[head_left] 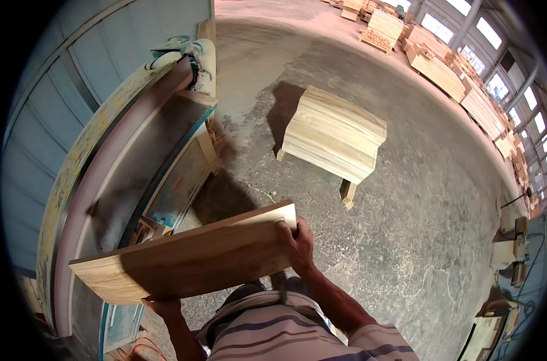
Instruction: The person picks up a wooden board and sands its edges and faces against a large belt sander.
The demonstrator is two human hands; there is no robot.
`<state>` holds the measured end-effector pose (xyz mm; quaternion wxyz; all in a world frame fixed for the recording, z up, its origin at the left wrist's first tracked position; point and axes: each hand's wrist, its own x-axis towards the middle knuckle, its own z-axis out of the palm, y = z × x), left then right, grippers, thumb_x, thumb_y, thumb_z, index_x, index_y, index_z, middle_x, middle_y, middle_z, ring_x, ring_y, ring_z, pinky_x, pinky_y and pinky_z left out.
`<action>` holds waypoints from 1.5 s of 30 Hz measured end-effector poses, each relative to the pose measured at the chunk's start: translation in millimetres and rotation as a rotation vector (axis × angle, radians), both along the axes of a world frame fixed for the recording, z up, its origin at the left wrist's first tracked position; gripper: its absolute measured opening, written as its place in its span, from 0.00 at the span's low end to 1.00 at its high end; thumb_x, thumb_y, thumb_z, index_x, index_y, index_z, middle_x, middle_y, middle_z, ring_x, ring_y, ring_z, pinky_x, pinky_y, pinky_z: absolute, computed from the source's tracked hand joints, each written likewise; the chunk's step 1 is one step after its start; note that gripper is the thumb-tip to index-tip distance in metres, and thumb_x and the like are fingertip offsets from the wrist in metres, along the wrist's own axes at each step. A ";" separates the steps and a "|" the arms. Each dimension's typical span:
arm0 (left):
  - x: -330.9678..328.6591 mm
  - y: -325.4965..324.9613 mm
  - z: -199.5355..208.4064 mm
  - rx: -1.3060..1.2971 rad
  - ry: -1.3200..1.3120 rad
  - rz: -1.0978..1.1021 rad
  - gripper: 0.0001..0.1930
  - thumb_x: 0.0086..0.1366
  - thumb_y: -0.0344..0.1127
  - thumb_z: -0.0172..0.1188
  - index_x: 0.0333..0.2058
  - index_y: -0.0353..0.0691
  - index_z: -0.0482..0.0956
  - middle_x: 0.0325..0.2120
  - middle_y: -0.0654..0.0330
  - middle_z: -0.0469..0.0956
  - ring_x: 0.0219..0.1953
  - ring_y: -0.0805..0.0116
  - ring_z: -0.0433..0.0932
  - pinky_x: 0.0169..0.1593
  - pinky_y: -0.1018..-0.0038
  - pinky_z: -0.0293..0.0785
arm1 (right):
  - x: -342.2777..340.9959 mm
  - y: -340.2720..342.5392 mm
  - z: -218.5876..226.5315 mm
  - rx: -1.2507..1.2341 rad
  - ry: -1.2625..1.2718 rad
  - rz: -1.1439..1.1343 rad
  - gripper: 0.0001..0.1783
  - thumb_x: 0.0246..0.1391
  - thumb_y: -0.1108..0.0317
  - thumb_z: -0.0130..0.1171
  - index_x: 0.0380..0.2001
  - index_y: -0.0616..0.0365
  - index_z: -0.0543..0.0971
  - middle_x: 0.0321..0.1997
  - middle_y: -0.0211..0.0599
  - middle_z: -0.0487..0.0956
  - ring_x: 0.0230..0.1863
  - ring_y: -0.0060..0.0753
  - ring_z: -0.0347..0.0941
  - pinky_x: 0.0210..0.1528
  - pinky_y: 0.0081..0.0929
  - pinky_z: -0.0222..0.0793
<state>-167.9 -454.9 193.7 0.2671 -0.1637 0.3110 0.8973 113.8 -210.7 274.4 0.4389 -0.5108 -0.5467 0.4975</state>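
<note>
A wide wooden board is held tilted in front of my body, and a shadow falls across much of its face. My right hand grips its right end, with the thumb on the upper face. At the lower edge, my left hand supports the board near its left part; most of those fingers are hidden. The board's left end reaches the long sanding belt machine on my left. Whether the board touches the belt I cannot tell.
A stack of pale boards rests on wooden supports on the concrete floor ahead. Beyond the belt machine rises a blue-grey panel wall. Piles of lumber line the far right, and an orange cord lies at lower left.
</note>
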 end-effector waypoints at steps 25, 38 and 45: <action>-65.6 59.6 -3.3 -0.238 -0.074 0.319 0.19 0.57 0.46 0.57 0.47 0.53 0.71 0.35 0.74 0.74 0.36 0.76 0.72 0.41 0.71 0.71 | -285.3 225.0 -29.8 -0.136 -0.277 0.723 0.24 0.52 0.51 0.49 0.28 0.68 0.73 0.23 0.33 0.71 0.29 0.22 0.63 0.32 0.26 0.62; -129.1 137.4 -13.5 -0.202 -0.051 0.472 0.19 0.63 0.47 0.50 0.49 0.46 0.68 0.44 0.60 0.72 0.47 0.62 0.70 0.49 0.64 0.68 | -395.9 298.3 -60.5 0.342 -0.542 0.809 0.25 0.50 0.57 0.54 0.44 0.67 0.70 0.45 0.53 0.73 0.46 0.49 0.69 0.47 0.37 0.65; -149.9 123.6 -18.5 -0.277 -0.237 0.115 0.20 0.63 0.51 0.47 0.48 0.48 0.67 0.41 0.59 0.73 0.42 0.60 0.73 0.44 0.63 0.72 | -381.3 294.0 -91.9 0.221 -0.247 0.463 0.21 0.53 0.62 0.53 0.46 0.65 0.70 0.47 0.46 0.73 0.47 0.40 0.69 0.48 0.32 0.65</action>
